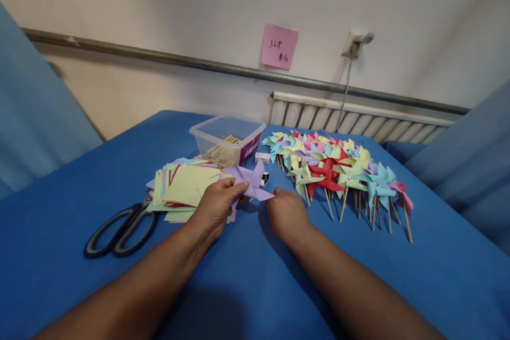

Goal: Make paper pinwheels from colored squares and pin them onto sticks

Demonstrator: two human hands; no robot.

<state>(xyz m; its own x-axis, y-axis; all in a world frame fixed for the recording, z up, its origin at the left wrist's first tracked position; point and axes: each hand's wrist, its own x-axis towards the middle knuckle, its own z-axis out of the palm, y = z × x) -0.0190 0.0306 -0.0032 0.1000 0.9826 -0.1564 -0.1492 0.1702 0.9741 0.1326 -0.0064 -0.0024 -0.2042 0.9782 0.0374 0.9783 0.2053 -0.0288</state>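
Between the thumb and fingers of my left hand is a light purple paper pinwheel, its blades folded in; no stick shows on it. My right hand is closed at the pinwheel's right-hand tip. Its fingertips are turned away from view, so whatever they hold is hidden. Under and beside my left wrist lies a stack of coloured paper squares, pale yellow-green on top. A small open box with dark contents sits just behind the pinwheel, partly covered by it.
Black-handled scissors lie left of the paper, blades tucked at the stack. Behind stands a clear plastic tub of thin wooden sticks, with a small white box beside it. Many finished pinwheels on sticks spread across the right of the blue-covered table.
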